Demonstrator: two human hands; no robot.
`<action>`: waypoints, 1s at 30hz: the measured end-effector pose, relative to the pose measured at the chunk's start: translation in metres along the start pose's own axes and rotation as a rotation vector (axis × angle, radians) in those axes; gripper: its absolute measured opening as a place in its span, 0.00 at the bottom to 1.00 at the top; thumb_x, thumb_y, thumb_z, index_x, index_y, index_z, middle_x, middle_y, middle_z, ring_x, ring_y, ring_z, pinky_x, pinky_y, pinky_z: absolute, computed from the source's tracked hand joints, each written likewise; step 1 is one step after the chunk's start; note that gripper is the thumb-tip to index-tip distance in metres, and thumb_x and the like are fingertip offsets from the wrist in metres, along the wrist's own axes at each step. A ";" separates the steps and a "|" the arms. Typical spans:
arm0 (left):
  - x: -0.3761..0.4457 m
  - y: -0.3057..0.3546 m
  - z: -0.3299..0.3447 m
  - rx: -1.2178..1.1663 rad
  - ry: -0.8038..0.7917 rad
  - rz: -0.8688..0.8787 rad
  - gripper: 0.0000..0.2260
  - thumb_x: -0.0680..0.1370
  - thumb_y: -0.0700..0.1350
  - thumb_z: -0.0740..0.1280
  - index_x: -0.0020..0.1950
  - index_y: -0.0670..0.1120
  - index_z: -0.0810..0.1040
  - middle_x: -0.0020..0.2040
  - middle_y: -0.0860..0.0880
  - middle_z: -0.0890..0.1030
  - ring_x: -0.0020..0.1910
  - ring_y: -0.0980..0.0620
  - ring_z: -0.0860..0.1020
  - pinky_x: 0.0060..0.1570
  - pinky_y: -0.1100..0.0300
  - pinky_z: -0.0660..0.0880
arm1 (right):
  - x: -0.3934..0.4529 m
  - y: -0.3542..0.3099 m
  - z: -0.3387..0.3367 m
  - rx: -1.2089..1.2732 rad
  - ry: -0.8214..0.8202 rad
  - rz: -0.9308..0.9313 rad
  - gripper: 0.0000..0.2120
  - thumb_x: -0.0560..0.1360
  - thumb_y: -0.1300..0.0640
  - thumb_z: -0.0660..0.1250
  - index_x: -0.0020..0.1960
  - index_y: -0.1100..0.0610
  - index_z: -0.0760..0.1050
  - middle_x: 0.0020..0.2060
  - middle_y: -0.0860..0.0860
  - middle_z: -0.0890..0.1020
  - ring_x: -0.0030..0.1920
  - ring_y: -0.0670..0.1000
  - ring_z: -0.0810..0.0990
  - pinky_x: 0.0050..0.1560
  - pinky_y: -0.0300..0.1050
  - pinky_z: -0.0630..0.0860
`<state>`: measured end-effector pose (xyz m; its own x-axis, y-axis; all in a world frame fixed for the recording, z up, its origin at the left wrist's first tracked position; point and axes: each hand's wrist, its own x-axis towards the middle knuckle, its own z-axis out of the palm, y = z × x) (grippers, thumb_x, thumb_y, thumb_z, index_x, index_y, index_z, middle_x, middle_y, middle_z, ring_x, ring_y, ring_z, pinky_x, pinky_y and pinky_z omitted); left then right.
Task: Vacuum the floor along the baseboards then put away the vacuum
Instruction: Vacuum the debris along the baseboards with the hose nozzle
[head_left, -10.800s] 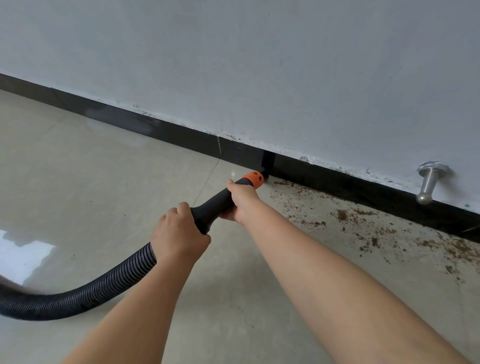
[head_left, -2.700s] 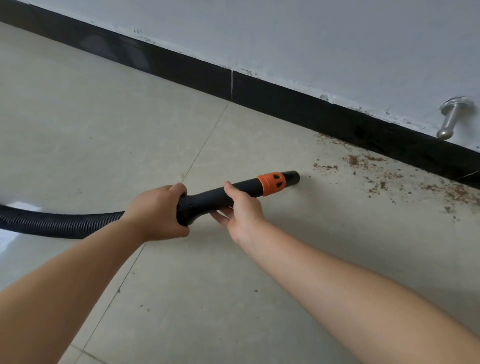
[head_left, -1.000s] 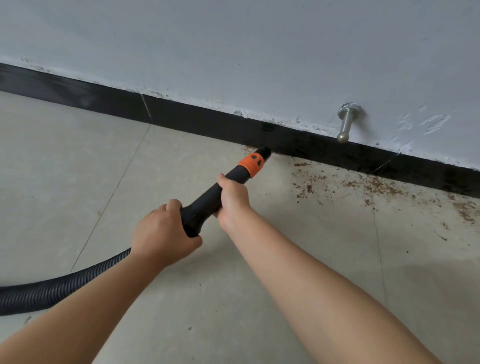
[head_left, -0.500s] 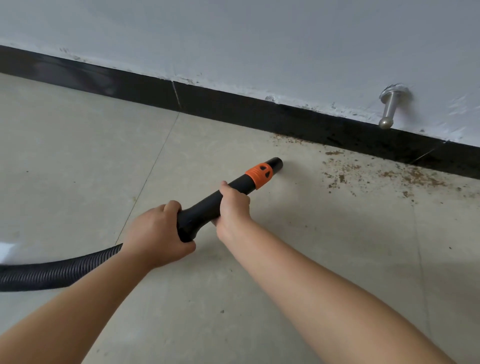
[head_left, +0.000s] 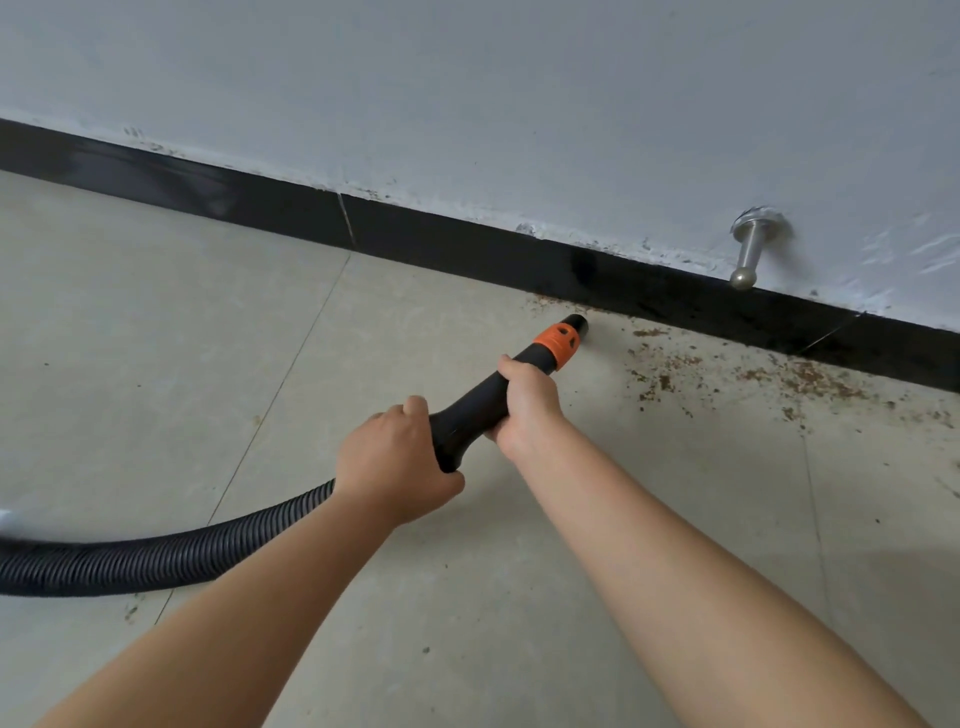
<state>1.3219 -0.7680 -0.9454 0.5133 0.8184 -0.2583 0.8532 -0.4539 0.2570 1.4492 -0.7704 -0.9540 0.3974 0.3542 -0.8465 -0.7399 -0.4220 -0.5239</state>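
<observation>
A black vacuum nozzle with an orange collar points up and right, its tip close to the black baseboard. My left hand grips the wide rear end of the nozzle where the ribbed black hose joins it. My right hand grips the nozzle just behind the orange collar. Brown dirt crumbs lie scattered on the beige tile floor to the right of the tip, along the baseboard. The vacuum's body is out of view.
A metal door stop sticks out of the white wall above the baseboard, right of the nozzle. The hose runs off the left edge. Small dark specks dot the tiles near my arms.
The nozzle tip has moved forward and to the right, from a spot out on the floor to right by the baseboard at the edge of the dirt. Both hands keep their grip.
</observation>
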 end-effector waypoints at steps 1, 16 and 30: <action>-0.005 -0.005 0.002 -0.003 0.008 -0.013 0.16 0.70 0.52 0.67 0.46 0.47 0.63 0.38 0.53 0.68 0.38 0.51 0.69 0.36 0.61 0.65 | -0.001 0.007 0.002 0.000 -0.011 -0.002 0.23 0.77 0.55 0.65 0.69 0.60 0.64 0.60 0.60 0.75 0.58 0.61 0.75 0.60 0.59 0.73; 0.004 -0.017 -0.009 0.021 0.063 -0.132 0.16 0.70 0.50 0.68 0.47 0.44 0.64 0.34 0.53 0.65 0.38 0.48 0.70 0.33 0.60 0.63 | -0.001 -0.003 0.033 -0.085 -0.151 -0.006 0.24 0.78 0.54 0.63 0.70 0.60 0.62 0.64 0.58 0.72 0.62 0.60 0.72 0.61 0.57 0.73; 0.021 0.029 -0.003 0.062 0.020 -0.005 0.17 0.71 0.51 0.67 0.46 0.44 0.61 0.36 0.52 0.66 0.39 0.49 0.69 0.36 0.60 0.63 | 0.014 -0.031 -0.014 -0.010 -0.071 -0.024 0.23 0.78 0.55 0.64 0.69 0.60 0.62 0.63 0.60 0.72 0.62 0.61 0.73 0.60 0.59 0.74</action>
<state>1.3572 -0.7625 -0.9405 0.5072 0.8275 -0.2407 0.8604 -0.4698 0.1976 1.4857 -0.7642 -0.9510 0.3748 0.4226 -0.8252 -0.7252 -0.4209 -0.5449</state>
